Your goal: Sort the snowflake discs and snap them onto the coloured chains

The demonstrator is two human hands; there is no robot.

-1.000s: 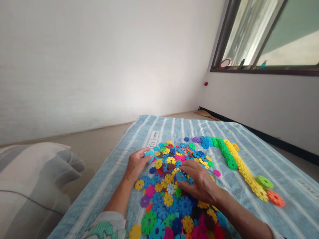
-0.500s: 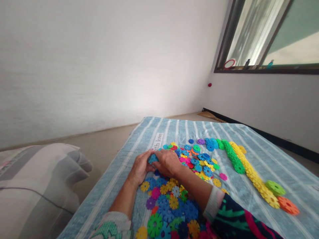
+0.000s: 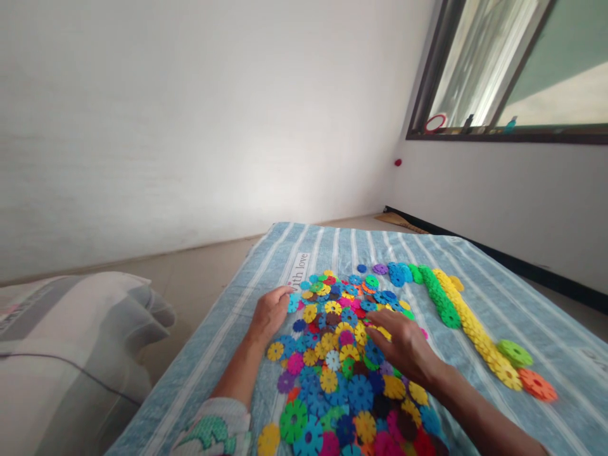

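Note:
My left hand (image 3: pixel 270 313) is closed at the left edge of a pile of notched plastic discs (image 3: pixel 332 307), with a light-blue notched disc (image 3: pixel 293 303) at its fingertips. Its thumb is mostly hidden from this side. Over the right part of the pile hovers my right hand (image 3: pixel 403 339), slightly blurred, its fingers stretched out and apart from the thumb with nothing visible in them. The discs come in blue, yellow, green, pink, red, purple and brown, lying loose and overlapping.
Discs joined into a green row (image 3: pixel 441 297) and a yellow row (image 3: pixel 479 332) lie to the right. A lime-green disc (image 3: pixel 515 353) and an orange disc (image 3: pixel 538 384) are near its close end. A striped blue cloth (image 3: pixel 213 354) covers the table; a draped object (image 3: pixel 71 354) stands left.
My right hand has left my left hand and moved right over the pile, uncovering the discs in the middle. My left hand has stayed nearly in place.

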